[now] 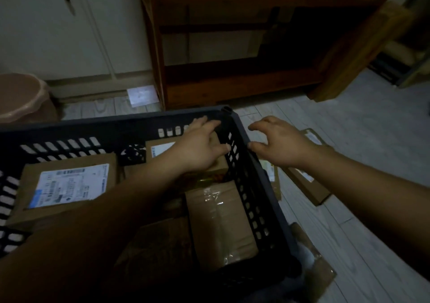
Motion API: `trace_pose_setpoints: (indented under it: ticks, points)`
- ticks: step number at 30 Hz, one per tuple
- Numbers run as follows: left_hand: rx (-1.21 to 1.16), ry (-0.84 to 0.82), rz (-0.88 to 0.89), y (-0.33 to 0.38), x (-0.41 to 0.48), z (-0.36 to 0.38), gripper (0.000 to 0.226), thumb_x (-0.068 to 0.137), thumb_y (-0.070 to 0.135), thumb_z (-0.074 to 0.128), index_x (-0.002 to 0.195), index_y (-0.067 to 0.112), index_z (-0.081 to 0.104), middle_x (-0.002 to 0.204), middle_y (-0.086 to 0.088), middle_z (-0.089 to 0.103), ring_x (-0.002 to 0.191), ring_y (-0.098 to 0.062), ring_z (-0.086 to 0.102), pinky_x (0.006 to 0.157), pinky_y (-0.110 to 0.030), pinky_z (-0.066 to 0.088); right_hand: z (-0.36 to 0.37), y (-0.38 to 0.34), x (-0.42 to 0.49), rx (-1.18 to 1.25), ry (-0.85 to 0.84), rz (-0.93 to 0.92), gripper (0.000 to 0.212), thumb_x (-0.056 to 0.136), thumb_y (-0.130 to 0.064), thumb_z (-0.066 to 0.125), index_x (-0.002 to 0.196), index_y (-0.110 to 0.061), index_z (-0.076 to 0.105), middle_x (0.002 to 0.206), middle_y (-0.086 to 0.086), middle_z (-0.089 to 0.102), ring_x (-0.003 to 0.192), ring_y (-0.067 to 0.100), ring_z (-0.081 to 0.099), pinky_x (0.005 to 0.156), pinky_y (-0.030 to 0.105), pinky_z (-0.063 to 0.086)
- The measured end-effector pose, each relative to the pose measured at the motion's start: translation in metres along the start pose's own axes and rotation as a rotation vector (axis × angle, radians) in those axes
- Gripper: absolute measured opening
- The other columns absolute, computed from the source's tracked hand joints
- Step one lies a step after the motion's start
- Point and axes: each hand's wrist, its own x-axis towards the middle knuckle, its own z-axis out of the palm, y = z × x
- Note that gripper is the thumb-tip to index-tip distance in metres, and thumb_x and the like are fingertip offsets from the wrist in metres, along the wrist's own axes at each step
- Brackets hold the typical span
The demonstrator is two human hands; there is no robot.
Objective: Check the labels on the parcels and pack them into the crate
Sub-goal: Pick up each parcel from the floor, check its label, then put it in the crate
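Crate part-filled, left fingers flat on a parcel; right fingers spread, empty, near unpacked floor parcels.

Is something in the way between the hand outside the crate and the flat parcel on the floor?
No, nothing visible. The right hand hovers open above the flat parcel. To go in, though, the parcel must be lifted over the crate wall standing beside it.
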Motion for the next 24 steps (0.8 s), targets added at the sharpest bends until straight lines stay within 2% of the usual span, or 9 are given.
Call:
trace_pose_setpoints:
  ticks: [7,11,13,15,17,21,24]
  points:
    - [0.069,-0.03,-0.04,0.032,0.008,0.007,0.072,0.089,0.041,0.056,0.149,0.025,0.019,0.159,-0.002,0.004,0.145,-0.022,0.002,0.117,-0.043,0.012,-0.01,0.025,0.01,0.036,-0.048,-0.075,0.056,0.09,-0.049,0.052,0.14,-0.026,0.04,0.142,0.001,0.04,0.125,0.02,0.042,0.096,0.033,0.038]
    - [0.089,0.003,-0.137,0.04,0.01,-0.001,0.073,0.088,0.044,0.056,0.148,0.027,0.018,0.158,-0.001,0.005,0.144,-0.023,0.001,0.115,-0.04,0.01,-0.012,0.026,0.026,0.081,-0.102,-0.188,0.058,0.089,-0.049,0.053,0.141,-0.027,0.038,0.139,-0.001,0.041,0.12,0.017,0.044,0.089,0.029,0.037]
    - [0.1,0.021,-0.215,0.042,0.008,-0.002,0.073,0.087,0.047,0.056,0.148,0.029,0.018,0.158,-0.001,0.006,0.144,-0.024,0.002,0.114,-0.041,0.01,-0.01,0.023,0.03,0.114,-0.171,-0.26,0.063,0.088,-0.049,0.055,0.143,-0.03,0.03,0.141,-0.002,0.038,0.117,0.016,0.045,0.089,0.029,0.039]
    - [0.1,0.035,-0.298,0.045,0.004,-0.001,0.073,0.087,0.047,0.056,0.147,0.03,0.019,0.158,0.0,0.007,0.144,-0.024,0.003,0.113,-0.042,0.01,-0.008,0.018,0.032,0.115,-0.251,-0.328,0.074,0.086,-0.05,0.056,0.147,-0.034,0.017,0.149,-0.003,0.026,0.124,0.018,0.041,0.097,0.033,0.039]
    - [0.093,0.044,-0.387,0.047,-0.003,0.0,0.073,0.087,0.045,0.057,0.147,0.029,0.019,0.158,-0.001,0.008,0.144,-0.023,0.006,0.113,-0.043,0.012,-0.006,0.012,0.031,0.098,-0.327,-0.364,0.079,0.085,-0.053,0.056,0.147,-0.037,0.009,0.156,-0.006,0.01,0.135,0.021,0.03,0.104,0.038,0.033]
    - [0.033,0.07,-0.506,0.054,-0.016,0.004,0.073,0.086,0.042,0.059,0.147,0.025,0.022,0.156,-0.003,0.016,0.14,-0.024,0.02,0.111,-0.04,0.02,-0.005,0.012,0.027,0.051,-0.391,-0.356,0.08,0.089,-0.05,0.052,0.151,-0.027,0.007,0.16,-0.004,-0.006,0.142,0.025,0.018,0.111,0.043,0.025]
    - [0.023,0.084,-0.49,0.052,-0.016,0.012,0.074,0.086,0.042,0.06,0.147,0.024,0.023,0.155,-0.005,0.021,0.139,-0.024,0.024,0.112,-0.039,0.022,-0.003,0.018,0.028,0.062,-0.43,-0.343,0.073,0.095,-0.046,0.044,0.151,-0.025,0.002,0.158,-0.008,-0.014,0.144,0.02,0.015,0.113,0.039,0.024]
